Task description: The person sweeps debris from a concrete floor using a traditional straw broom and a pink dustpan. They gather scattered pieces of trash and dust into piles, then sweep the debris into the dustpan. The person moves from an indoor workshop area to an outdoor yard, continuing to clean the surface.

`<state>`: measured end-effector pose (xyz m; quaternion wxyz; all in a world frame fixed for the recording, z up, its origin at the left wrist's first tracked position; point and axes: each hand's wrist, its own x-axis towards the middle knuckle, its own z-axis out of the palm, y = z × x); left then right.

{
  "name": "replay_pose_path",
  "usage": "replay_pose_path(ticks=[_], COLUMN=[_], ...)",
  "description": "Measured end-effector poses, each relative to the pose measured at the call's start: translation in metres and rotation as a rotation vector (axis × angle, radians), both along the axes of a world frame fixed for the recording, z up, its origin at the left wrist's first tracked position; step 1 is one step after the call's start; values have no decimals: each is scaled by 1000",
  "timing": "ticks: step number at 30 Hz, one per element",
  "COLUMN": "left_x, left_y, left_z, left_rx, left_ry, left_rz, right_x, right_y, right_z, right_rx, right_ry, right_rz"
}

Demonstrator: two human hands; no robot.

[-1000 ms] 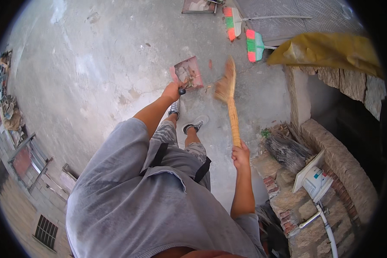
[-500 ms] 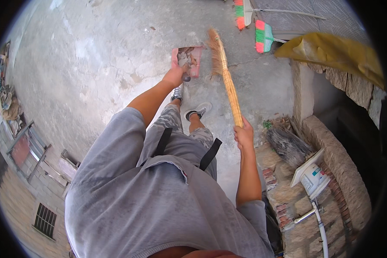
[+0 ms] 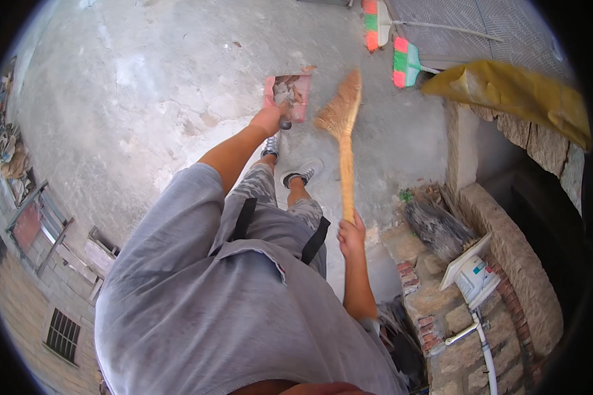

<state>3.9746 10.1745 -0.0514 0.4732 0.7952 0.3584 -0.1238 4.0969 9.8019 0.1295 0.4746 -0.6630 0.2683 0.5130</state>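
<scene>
Change since earlier frame: the broom [image 3: 341, 141] has swung from a steep slant to nearly upright, its bristle head now just beside the dustpan [image 3: 288, 97]; the dustpan sits slightly lower in view.
Left hand [image 3: 267, 120]: closed around the dustpan's handle, arm stretched forward and down, pan held at floor level.
Right hand [image 3: 351, 235]: closed around the upper end of the broom's wooden handle.
Dustpan: red, lying on the concrete floor [image 3: 145, 99] ahead of the person's shoes [image 3: 301, 174]; a heap of grey and brown debris already lies in it.
Broom position: straw head at the pan's right edge, close to it; actual contact cannot be told.
Work done (judged): a load of sweepings is collected in the pan.
Work left (judged): a few small scraps lie on the floor near the pan; the pan is not yet emptied.
Surroundings: two push brooms with pink and green bristles [image 3: 402, 62] lie further off; a yellow sack [image 3: 507, 92] rests on the stone wall [image 3: 514, 243] at right.
</scene>
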Motion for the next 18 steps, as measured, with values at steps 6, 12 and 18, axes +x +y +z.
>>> replay_pose_path(ticks=[6,12,18], left_x=[-14,-20,-70], left_y=[8,4,5], left_z=[-11,-3,-45], left_rx=[-2,53,17], left_ry=[29,-22,-139], left_rz=[36,73,338], right_x=[19,31,29], right_y=[1,18,147], right_z=[37,-53,0], right_rx=[-186,-259,-307], right_ry=[-160,-854,-749], right_rz=[208,932,1227])
